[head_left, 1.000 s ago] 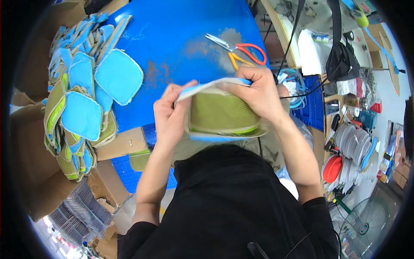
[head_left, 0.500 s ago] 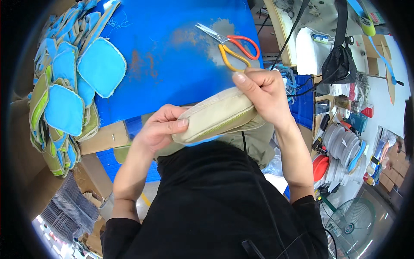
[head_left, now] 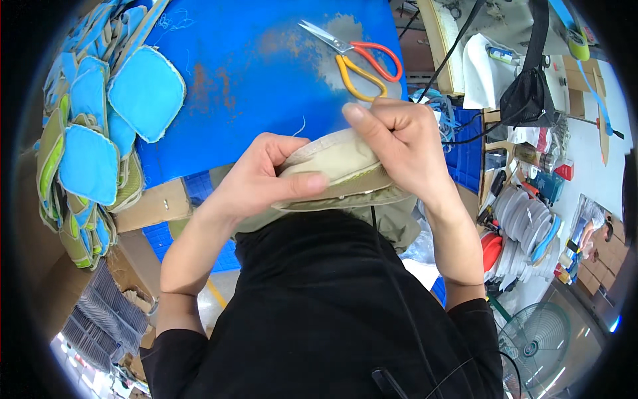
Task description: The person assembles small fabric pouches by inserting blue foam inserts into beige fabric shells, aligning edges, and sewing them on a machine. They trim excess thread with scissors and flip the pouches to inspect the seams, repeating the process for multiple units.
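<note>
Between my two hands, just past the near edge of the blue table, is a sewn beige fabric piece with a band of green stitching and a thick, curved rim. My left hand grips its left end, the thumb lying along the side that faces me. At the other end my right hand pinches the upper edge between thumb and bent fingers. Part of the piece is hidden by the fingers. Beyond the right hand lie scissors with one red and one yellow handle, their blades apart.
Several sewn pieces with blue diamond-shaped panels are heaped at the left of the blue table. Loose thread lies near the heap. Cardboard stands below it. At the right are a black mesh pouch, cables and a fan.
My left hand has moved right and farther over the beige piece, its thumb now across the side. The piece has tilted, showing more of its olive underside. The whole view has shifted slightly.
</note>
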Action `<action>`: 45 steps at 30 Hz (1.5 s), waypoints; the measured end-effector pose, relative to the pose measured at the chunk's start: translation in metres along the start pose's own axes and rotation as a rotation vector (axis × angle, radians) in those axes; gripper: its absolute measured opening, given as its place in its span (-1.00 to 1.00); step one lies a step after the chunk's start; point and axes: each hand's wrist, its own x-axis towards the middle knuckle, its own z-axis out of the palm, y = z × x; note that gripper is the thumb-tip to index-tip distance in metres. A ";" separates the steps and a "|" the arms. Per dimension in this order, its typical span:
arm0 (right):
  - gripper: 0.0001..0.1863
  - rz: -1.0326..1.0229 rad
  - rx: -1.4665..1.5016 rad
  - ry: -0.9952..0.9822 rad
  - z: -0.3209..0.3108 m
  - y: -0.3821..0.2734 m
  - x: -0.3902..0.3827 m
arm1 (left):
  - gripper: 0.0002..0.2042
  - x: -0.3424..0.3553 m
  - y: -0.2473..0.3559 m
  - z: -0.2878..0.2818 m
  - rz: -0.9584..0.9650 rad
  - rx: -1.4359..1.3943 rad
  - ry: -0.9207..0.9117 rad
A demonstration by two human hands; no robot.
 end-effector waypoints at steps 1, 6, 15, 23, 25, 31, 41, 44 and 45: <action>-0.45 0.001 -0.005 0.010 0.001 0.001 0.000 | -0.65 0.000 -0.006 -0.001 0.006 -0.027 0.016; -0.45 0.008 0.017 0.067 0.002 0.002 -0.001 | -0.62 0.002 -0.010 0.002 0.038 -0.060 0.048; -0.40 -0.005 0.021 0.168 -0.002 0.028 -0.010 | -0.70 -0.005 -0.013 -0.001 0.004 -0.311 0.014; -0.48 0.171 0.266 0.227 -0.002 0.061 -0.029 | -0.81 -0.005 -0.007 -0.005 0.249 0.010 -0.029; -0.47 0.161 0.134 0.121 -0.007 0.066 -0.032 | -0.80 -0.002 -0.004 0.000 0.247 0.099 -0.019; -0.54 0.051 0.155 -0.115 0.001 -0.008 -0.019 | -0.80 0.012 -0.002 0.022 0.151 0.100 0.009; -0.52 0.188 0.540 -0.184 0.008 -0.002 -0.022 | -0.77 0.014 -0.002 0.022 0.142 0.068 -0.008; -0.53 0.187 0.523 -0.166 0.007 -0.001 -0.022 | -0.76 0.013 -0.002 0.017 0.150 0.065 0.044; -0.53 0.182 0.531 -0.140 0.007 -0.001 -0.022 | -0.75 0.013 -0.006 0.014 0.276 0.174 0.104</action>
